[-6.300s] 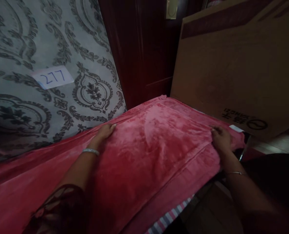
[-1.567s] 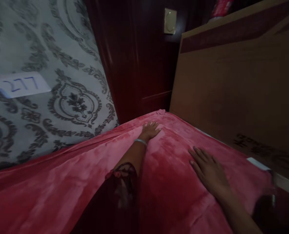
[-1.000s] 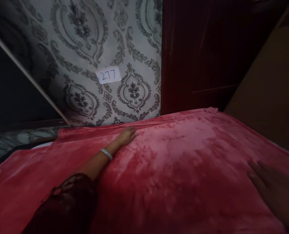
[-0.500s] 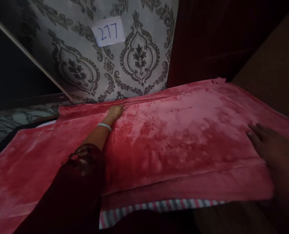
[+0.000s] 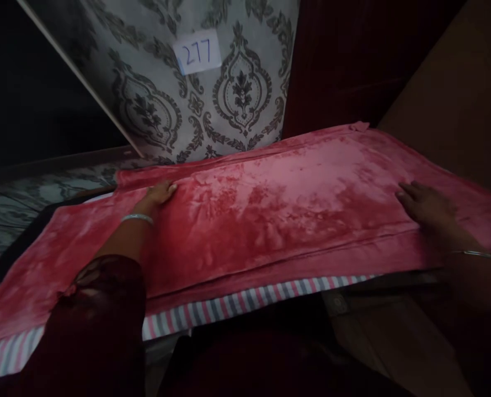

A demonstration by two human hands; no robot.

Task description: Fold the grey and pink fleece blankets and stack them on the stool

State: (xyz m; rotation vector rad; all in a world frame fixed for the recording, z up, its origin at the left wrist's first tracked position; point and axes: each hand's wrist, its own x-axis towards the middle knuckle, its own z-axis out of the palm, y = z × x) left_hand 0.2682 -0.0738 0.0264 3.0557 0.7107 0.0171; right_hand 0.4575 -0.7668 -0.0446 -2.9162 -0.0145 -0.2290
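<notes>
A red plush blanket (image 5: pixel 270 204) lies spread flat over a surface, with a pink and grey striped sheet (image 5: pixel 237 303) showing under its near edge. My left hand (image 5: pixel 159 193) rests palm down near the blanket's far left fold, a silver bangle on its wrist. My right hand (image 5: pixel 425 204) lies flat with fingers apart on the blanket's right part, also with a thin bangle. Neither hand holds anything.
Behind the blanket stands a grey wall with a dark damask pattern (image 5: pixel 237 94) and a white label reading 277 (image 5: pixel 198 52). Dark red wood panelling (image 5: pixel 336 60) is at the back right, a brown cardboard box (image 5: pixel 456 105) at the far right.
My left hand has slid leftward along the blanket's far edge. My right hand has stayed flat on the right part. The view has shifted so more of the striped sheet shows.
</notes>
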